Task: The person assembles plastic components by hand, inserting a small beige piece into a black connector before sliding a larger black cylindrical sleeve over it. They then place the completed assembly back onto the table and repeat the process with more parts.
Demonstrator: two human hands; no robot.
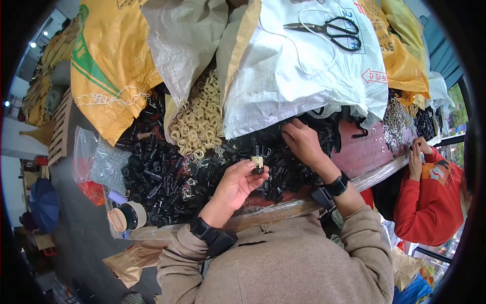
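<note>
My left hand (pixel 237 188) is raised over the pile, thumb and fingers pinching a small black and cream plastic part (pixel 258 163). My right hand (pixel 302 141) reaches to the edge of the white woven sack (pixel 304 76), its fingers bent together among black plastic parts (pixel 157 177). What those fingertips grip, if anything, is hidden. The black parts lie heaped across the worktable. Beyond my left hand, cream-coloured ring-like plastic parts (pixel 200 121) spill from a grey sack (pixel 185 40).
Black-handled scissors (pixel 341 34) and white cord lie on the white sack. A yellow sack (pixel 111 61) stands at left. Near the table's left corner are a lidded jar (pixel 132 215) and a clear bag (pixel 109 164). At right, a person in red (pixel 430 197) handles small metal parts (pixel 397 121).
</note>
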